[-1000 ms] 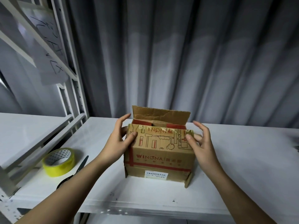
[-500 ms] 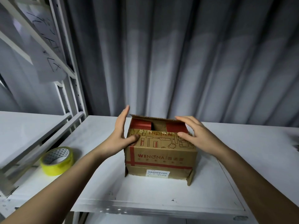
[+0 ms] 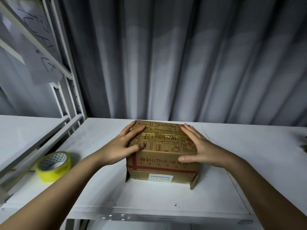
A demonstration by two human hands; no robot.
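Here we face a grey curtain [image 3: 182,55] that fills the back and hides whatever lies behind it. Below it runs our white table [image 3: 149,200], its right end cut off by the frame. A white rack [image 3: 66,80] rises at the left, only partly in view, and the paper [image 3: 38,52] hanging on it bears black handwriting we cannot read. The box [image 3: 163,165] stands on the table in front of us, its top flaps down and meeting at a seam. Our left hand [image 3: 123,146] and right hand [image 3: 199,148] lie flat on its two top ends, fingers straight and pressing, gripping nothing. The front reads "WINONA" in red; the right thumb covers the characters after it. On top, "WINONA" appears upside down beside a pale "BTN". A yellow tape [image 3: 54,166] roll lies well to the box's left. The barcode label [image 3: 160,177] is too small to read.
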